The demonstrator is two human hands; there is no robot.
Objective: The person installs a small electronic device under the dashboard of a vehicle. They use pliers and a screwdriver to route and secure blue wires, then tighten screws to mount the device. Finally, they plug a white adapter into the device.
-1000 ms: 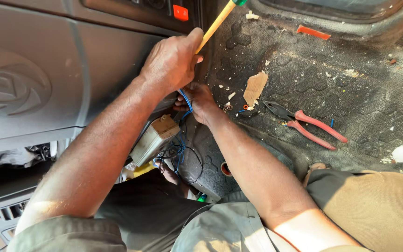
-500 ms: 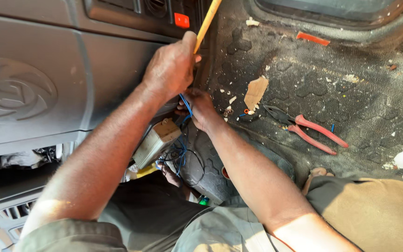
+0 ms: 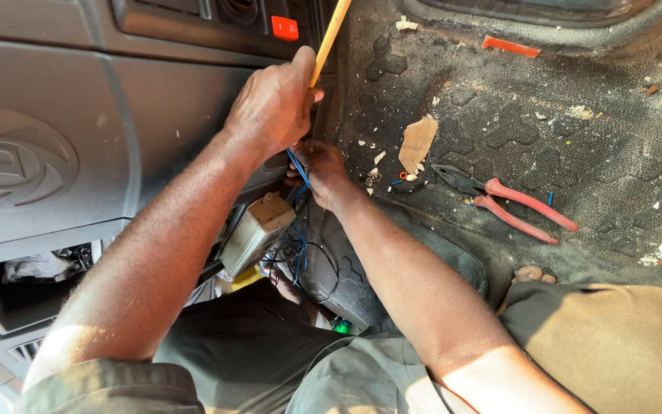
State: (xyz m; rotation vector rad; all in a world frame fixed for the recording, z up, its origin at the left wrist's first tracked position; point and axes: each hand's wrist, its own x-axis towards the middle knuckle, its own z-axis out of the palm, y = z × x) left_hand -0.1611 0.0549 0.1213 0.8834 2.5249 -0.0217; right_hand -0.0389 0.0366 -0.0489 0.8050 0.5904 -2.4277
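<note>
Here, the blue wires (image 3: 297,165) run up between the two hands, just under the edge of the grey dashboard panel (image 3: 78,146), and trail down into a loose tangle beside a small tan box-shaped module (image 3: 257,232) that hangs tilted below the panel. The wires look thin, light and limp — easy to bend, likely easy to nick or pull loose, so best pinched close to the end being worked rather than tugged from the slack. The left hand (image 3: 273,103) is closed in a fist around a yellow-handled tool (image 3: 331,34), whose handle slants up and away toward the top of the view; its working end is hidden behind the fist. The right hand (image 3: 322,165) sits just below it, fingers curled in toward the wires; whether they actually pinch a wire I cannot tell, since the fingertips are hidden.

To the right lies a dark, embossed rubber floor mat (image 3: 576,153) — dirty, strewn with pale scraps and chips. Red-handled pliers (image 3: 511,203) rest on it well apart from the hands, and a torn bit of cardboard (image 3: 417,142) lies between. A red button (image 3: 284,27) shows on the panel above. The space is the cramped footwell of a vehicle cab.
</note>
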